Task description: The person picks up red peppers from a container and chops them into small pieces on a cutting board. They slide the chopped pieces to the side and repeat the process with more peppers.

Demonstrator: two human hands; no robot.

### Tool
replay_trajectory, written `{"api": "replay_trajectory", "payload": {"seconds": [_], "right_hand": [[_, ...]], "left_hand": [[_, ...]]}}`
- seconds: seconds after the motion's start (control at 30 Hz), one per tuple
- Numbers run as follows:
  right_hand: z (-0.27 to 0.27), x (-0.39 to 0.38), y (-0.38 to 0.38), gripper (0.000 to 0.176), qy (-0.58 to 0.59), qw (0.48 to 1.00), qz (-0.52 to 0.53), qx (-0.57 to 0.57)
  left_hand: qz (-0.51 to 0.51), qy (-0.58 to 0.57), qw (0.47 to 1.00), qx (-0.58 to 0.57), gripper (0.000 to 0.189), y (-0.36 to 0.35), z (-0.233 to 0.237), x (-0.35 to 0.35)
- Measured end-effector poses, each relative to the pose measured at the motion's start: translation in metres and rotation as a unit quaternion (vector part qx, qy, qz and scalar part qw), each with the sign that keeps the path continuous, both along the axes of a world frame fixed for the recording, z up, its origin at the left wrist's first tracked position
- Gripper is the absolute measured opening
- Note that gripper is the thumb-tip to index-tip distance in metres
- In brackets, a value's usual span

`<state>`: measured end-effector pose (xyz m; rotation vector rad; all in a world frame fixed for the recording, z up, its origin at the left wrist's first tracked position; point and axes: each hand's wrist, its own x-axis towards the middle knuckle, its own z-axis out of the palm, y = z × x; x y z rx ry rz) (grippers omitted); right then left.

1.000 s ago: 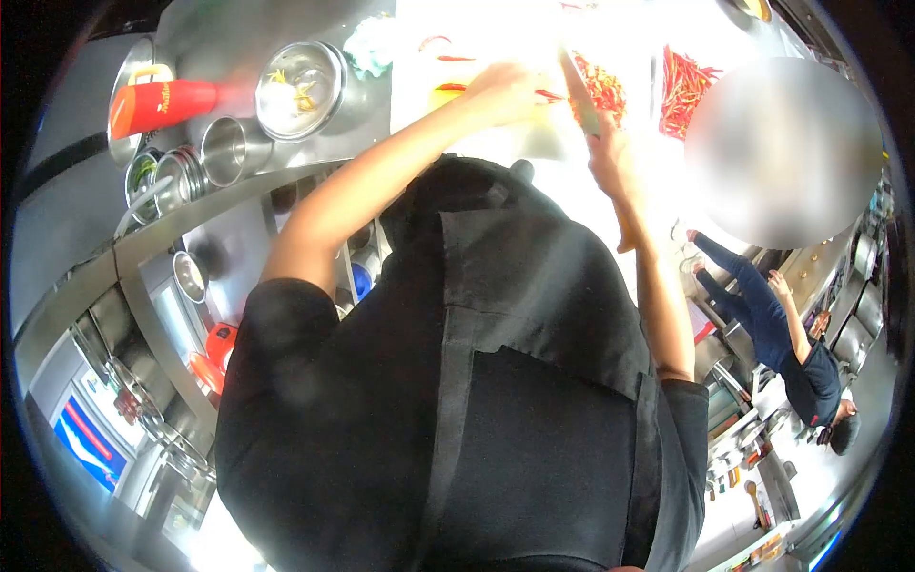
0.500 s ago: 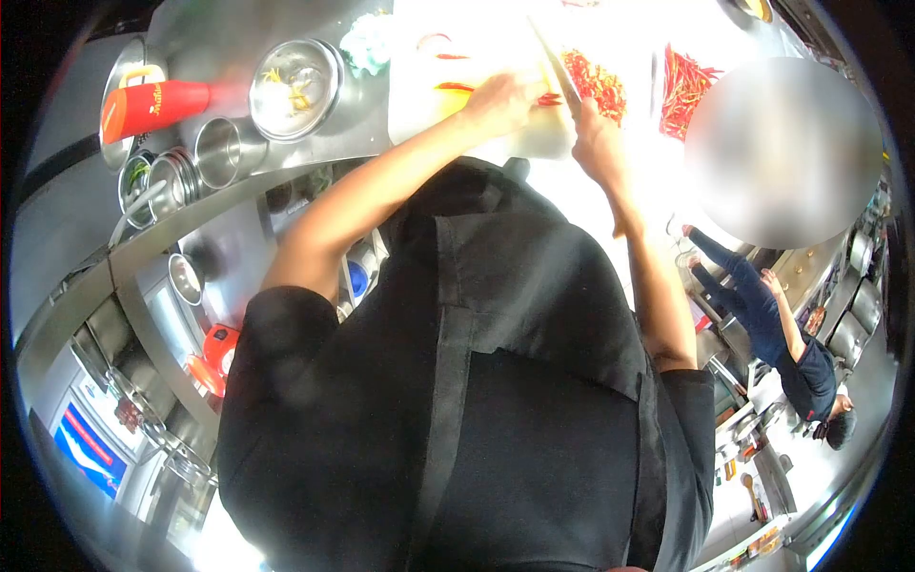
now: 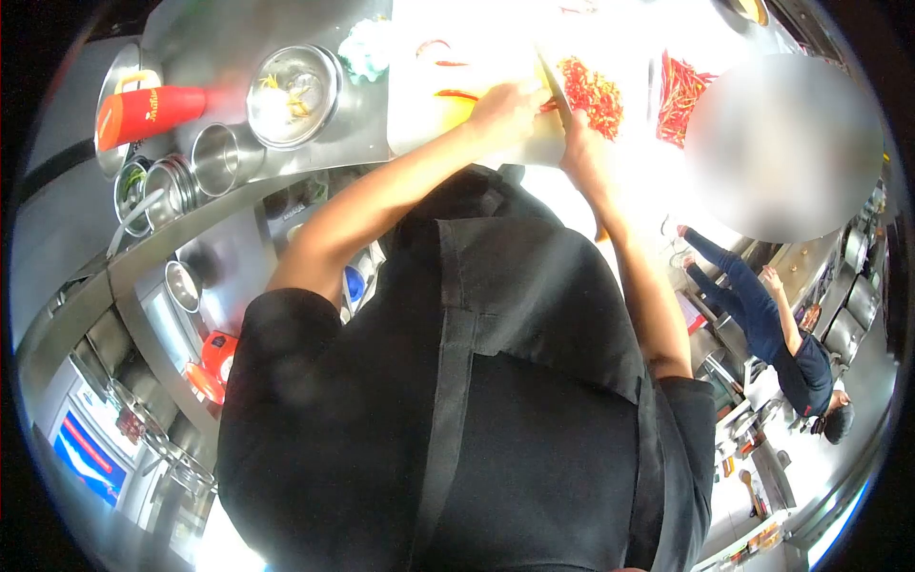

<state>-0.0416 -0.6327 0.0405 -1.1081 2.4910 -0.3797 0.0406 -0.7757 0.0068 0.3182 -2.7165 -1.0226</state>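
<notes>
My right hand [image 3: 586, 154] is closed round the handle of a kitchen knife [image 3: 551, 76], its blade pointing away from me over a pale, glare-washed cutting board [image 3: 419, 129]. Just left of the blade, my left hand [image 3: 505, 112] has its fingers curled on a red chili pepper [image 3: 548, 106], whose end shows beside the knife. Chopped red chili [image 3: 593, 97] lies heaped right of the blade. A whole chili [image 3: 457, 94] rests on the board left of my left hand, with more chili pieces [image 3: 441, 52] farther back.
Long red chilies [image 3: 682, 95] lie farther right. To the left stand a metal bowl [image 3: 295, 95] with yellowish scraps, a red bottle [image 3: 152, 116] and metal containers [image 3: 217, 157]. A pale green crumpled thing [image 3: 365, 50] sits behind. Another person [image 3: 803, 377] stands off right.
The knife and my right hand have shifted slightly left, nearer to my left hand. The blade now stands close to the left fingertips.
</notes>
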Motion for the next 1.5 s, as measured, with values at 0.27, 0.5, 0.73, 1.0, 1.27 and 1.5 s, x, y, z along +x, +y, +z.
{"api": "replay_trajectory", "payload": {"seconds": [0.27,0.5,0.73,1.0,1.27,1.5], "right_hand": [[-0.005,0.001,-0.002,0.025,0.005,1.000,-0.007,-0.002],[0.000,-0.002,-0.005,0.023,-0.021,1.000,-0.002,0.002],[0.003,-0.006,-0.009,0.020,0.006,1.000,0.015,-0.016],[0.011,0.005,-0.010,0.022,-0.015,1.000,-0.017,-0.001],[0.010,0.005,-0.023,0.020,-0.028,0.999,-0.019,0.033],[-0.005,0.004,-0.029,0.033,-0.003,1.000,-0.026,0.001]], "left_hand": [[-0.022,0.044,0.998,0.038,0.016,-0.005,0.001,0.000],[-0.004,0.101,0.992,0.076,0.009,-0.007,-0.010,-0.005],[0.012,0.095,0.994,0.055,0.009,-0.010,-0.004,-0.008],[-0.002,0.081,0.990,0.115,0.015,-0.009,-0.011,-0.004],[0.014,0.037,0.994,0.102,0.015,-0.004,-0.011,0.002],[0.026,0.058,0.994,0.088,0.016,-0.012,-0.007,-0.002]]}}
